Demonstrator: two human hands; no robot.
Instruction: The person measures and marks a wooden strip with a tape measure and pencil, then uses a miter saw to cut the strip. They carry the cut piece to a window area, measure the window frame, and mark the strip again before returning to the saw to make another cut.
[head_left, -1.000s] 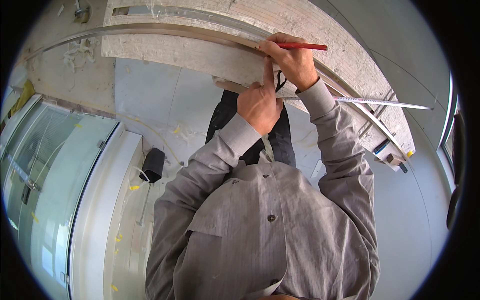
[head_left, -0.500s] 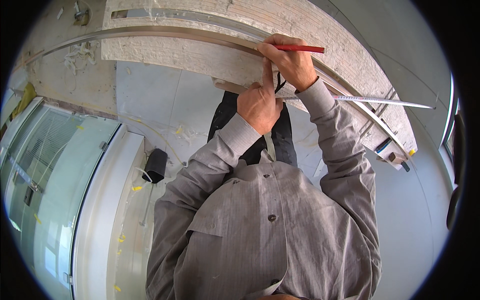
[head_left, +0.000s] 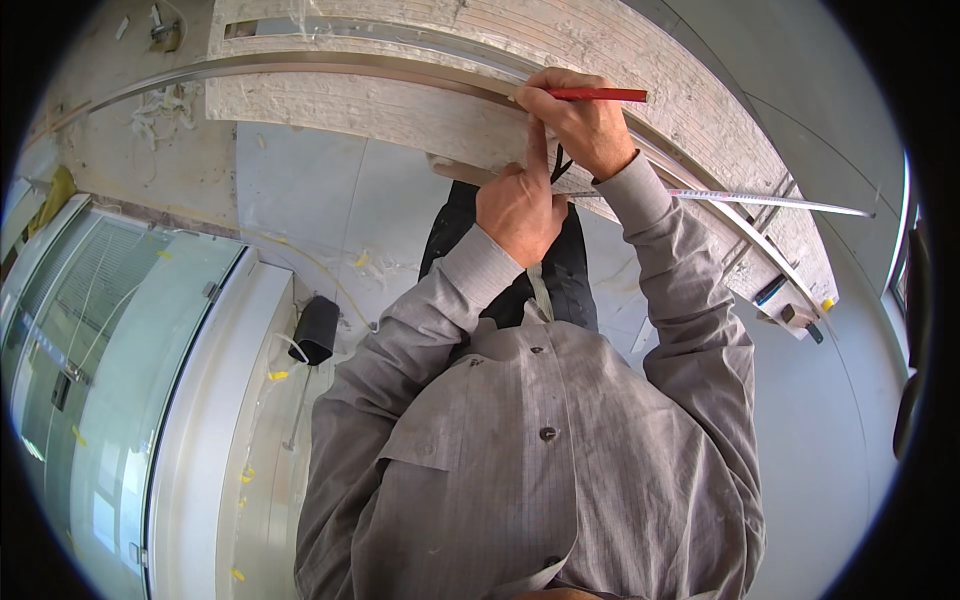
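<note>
My right hand grips a red pencil over a long metal strip on a pale, plaster-smeared board, its tip mostly hidden by my fingers. Just below, my left hand has the index finger stretched up beside the pencil hand and the other fingers curled round a tape measure, whose case is mostly hidden. The white measuring blade runs out to the right beneath my right wrist. A black strap hangs between my hands.
A glass-panelled frame stands at the left, beside a black object on the floor. Small tools sit at the board's right end. Scraps lie at the upper left, and a yellow hose or cord crosses the pale floor.
The pencil and my right fingertips have shifted slightly left. Both hands otherwise keep the same pose and grip, with only a slight shift of the whole view.
</note>
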